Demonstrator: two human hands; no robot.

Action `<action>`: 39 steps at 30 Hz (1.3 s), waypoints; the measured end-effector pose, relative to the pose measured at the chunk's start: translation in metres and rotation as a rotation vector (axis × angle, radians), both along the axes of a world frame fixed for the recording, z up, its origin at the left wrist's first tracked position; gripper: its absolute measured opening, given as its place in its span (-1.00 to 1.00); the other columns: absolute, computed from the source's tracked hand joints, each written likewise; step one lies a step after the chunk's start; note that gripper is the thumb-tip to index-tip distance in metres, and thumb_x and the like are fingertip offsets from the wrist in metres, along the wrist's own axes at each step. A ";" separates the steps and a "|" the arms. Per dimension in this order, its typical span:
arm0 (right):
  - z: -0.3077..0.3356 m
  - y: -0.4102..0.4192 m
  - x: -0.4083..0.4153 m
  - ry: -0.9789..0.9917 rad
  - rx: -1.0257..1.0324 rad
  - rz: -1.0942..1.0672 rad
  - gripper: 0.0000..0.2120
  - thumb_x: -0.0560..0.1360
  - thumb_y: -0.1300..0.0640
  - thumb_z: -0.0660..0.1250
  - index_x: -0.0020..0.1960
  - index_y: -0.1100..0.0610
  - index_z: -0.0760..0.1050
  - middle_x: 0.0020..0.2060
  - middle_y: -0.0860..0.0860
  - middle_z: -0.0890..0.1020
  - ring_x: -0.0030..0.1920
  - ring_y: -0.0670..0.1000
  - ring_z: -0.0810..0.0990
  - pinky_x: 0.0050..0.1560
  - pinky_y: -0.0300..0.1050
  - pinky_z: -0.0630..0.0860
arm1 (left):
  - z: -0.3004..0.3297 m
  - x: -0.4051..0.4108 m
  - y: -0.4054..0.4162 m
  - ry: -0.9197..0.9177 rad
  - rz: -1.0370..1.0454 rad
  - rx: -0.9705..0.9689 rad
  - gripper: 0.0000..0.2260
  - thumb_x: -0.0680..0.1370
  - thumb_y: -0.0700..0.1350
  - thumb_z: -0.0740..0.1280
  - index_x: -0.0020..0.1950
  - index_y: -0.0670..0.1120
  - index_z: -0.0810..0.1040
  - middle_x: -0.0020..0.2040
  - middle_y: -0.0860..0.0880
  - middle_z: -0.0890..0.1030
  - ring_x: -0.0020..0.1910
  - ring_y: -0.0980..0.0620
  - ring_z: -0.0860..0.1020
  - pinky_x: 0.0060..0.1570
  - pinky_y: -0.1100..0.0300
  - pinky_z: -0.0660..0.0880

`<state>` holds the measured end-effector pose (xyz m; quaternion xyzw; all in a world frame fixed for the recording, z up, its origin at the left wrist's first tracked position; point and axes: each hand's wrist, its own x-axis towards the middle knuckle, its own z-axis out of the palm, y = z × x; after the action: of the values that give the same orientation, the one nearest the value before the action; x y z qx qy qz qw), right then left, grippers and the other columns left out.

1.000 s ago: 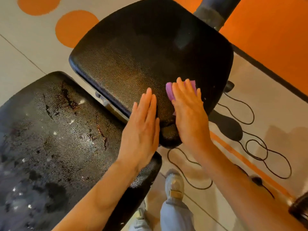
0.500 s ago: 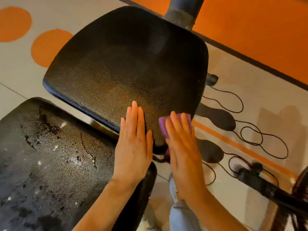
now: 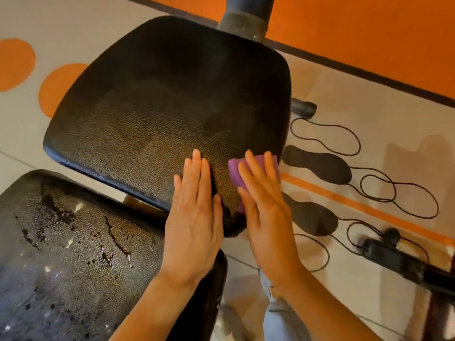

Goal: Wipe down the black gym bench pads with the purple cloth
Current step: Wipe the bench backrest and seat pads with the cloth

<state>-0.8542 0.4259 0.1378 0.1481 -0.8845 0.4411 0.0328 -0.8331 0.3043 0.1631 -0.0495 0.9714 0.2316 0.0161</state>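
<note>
The upper black bench pad (image 3: 160,104) fills the middle of the view, its textured surface shiny. A second black pad (image 3: 69,254), cracked and worn, lies at the lower left. My right hand (image 3: 263,207) lies flat with straight fingers on the purple cloth (image 3: 235,173), pressing it on the upper pad's near right corner. Most of the cloth is hidden under that hand. My left hand (image 3: 194,217) rests flat on the same pad just to the left, fingers straight and together.
A grey post (image 3: 246,13) rises behind the upper pad. Two black insoles (image 3: 317,164) and black laces (image 3: 376,183) lie on the floor to the right, near a dark frame bar (image 3: 398,259). My grey-trousered leg (image 3: 280,316) and a shoe are below.
Both hands slid back toward the pad's near right corner, the right one dragging the cloth with it. The camera view also shifted, showing more floor on the right.
</note>
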 end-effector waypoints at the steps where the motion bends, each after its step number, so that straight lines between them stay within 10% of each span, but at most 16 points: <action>1: 0.002 0.005 -0.015 0.014 0.004 0.031 -0.55 0.58 0.21 0.16 0.46 0.11 0.25 0.47 -0.12 0.17 0.54 -0.02 0.00 0.44 0.25 0.24 | 0.000 -0.007 0.002 0.013 -0.022 0.019 -0.50 0.66 -0.09 -0.01 0.58 -0.17 0.02 0.61 -0.08 -0.04 0.59 0.05 -0.12 0.55 0.14 -0.17; 7: 0.008 0.016 -0.184 -0.098 0.201 -0.120 -0.64 0.64 0.26 0.05 0.41 0.17 0.37 0.46 0.10 0.33 0.53 0.15 0.10 0.52 0.17 0.05 | -0.006 -0.026 0.009 0.017 -0.061 0.042 -0.51 0.66 -0.13 -0.01 0.58 -0.22 0.03 0.60 -0.13 0.02 0.59 -0.03 -0.06 0.56 -0.04 -0.04; 14: 0.006 0.002 -0.050 0.168 0.358 0.197 -0.51 0.47 0.24 0.31 0.39 0.21 0.39 0.39 0.15 0.43 0.44 0.19 0.32 0.45 0.15 0.16 | -0.007 -0.027 0.006 -0.031 -0.062 0.147 -0.50 0.65 -0.06 -0.06 0.59 -0.13 -0.03 0.61 -0.04 -0.07 0.58 0.10 -0.16 0.54 0.17 -0.23; 19: 0.008 0.008 -0.180 -0.006 0.425 0.071 -0.52 0.56 0.33 0.20 0.46 0.14 0.28 0.48 0.10 0.29 0.53 0.12 0.11 0.51 0.10 -0.09 | -0.005 -0.029 0.008 -0.021 -0.032 0.084 -0.50 0.65 -0.07 -0.04 0.59 -0.13 -0.02 0.61 -0.01 -0.05 0.58 0.13 -0.14 0.53 0.23 -0.24; 28: 0.004 0.015 -0.051 0.014 0.159 0.171 -0.52 0.50 0.19 0.07 0.41 0.15 0.35 0.42 0.12 0.39 0.49 0.12 0.17 0.51 0.04 0.00 | -0.002 -0.030 0.009 -0.064 -0.036 0.137 -0.49 0.63 -0.05 -0.04 0.58 -0.13 0.02 0.61 0.00 -0.04 0.59 0.11 -0.11 0.53 0.23 -0.22; 35: 0.002 0.020 -0.214 -0.117 0.157 -0.030 -0.58 0.61 0.31 0.12 0.46 0.16 0.29 0.50 0.10 0.24 0.55 0.12 0.04 0.51 0.06 -0.13 | 0.003 -0.030 0.012 -0.076 -0.033 0.077 -0.49 0.64 -0.06 -0.04 0.59 -0.11 -0.03 0.61 0.05 -0.07 0.58 0.12 -0.13 0.53 0.24 -0.22; 39: -0.006 0.017 -0.161 -0.100 0.069 -0.104 -0.57 0.62 0.25 0.11 0.48 0.16 0.26 0.50 0.10 0.24 0.55 0.12 0.04 0.52 0.17 0.08 | 0.004 -0.029 0.012 -0.059 -0.044 0.088 -0.50 0.66 -0.06 -0.02 0.59 -0.08 -0.04 0.61 0.05 -0.09 0.58 0.14 -0.13 0.52 0.25 -0.22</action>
<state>-1.0149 0.4432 0.1321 0.0807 -0.9063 0.4148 0.0061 -0.8621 0.3163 0.1669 -0.0343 0.9602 0.2723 0.0520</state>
